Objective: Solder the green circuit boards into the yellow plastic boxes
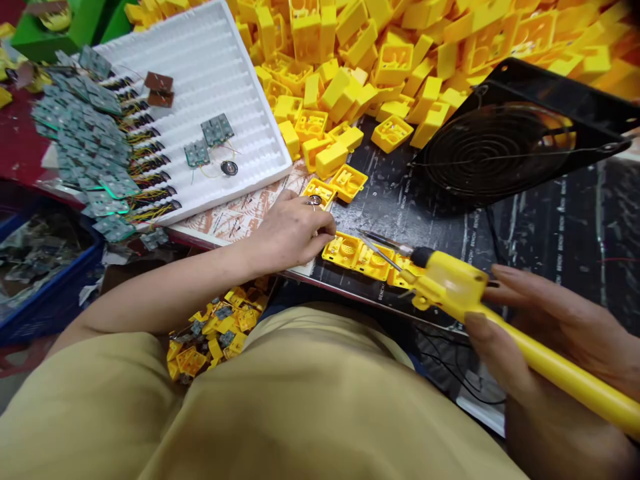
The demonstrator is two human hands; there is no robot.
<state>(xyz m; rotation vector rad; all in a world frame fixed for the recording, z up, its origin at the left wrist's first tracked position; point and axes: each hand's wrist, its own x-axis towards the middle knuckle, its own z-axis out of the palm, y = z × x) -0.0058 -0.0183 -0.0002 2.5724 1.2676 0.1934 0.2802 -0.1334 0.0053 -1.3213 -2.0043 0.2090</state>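
My right hand (540, 340) is wrapped round the handle of a yellow soldering iron (453, 287). Its metal tip reaches left over a row of three open yellow plastic housings (370, 257) at the near edge of the black mat (440, 207). My left hand (293, 230) rests palm down beside the leftmost housing, fingers curled and touching its left side. A ring shows on one finger. Two more open housings (335, 187) lie just beyond that hand.
A big heap of yellow housings (400, 53) fills the far side. A black fan with a wire grille (500, 147) stands at the right. At the left, a white ridged tray (200, 80) holds circuit boards (207, 140); more wired boards (95, 140) pile beside it. Finished parts (215, 330) lie below the table edge.
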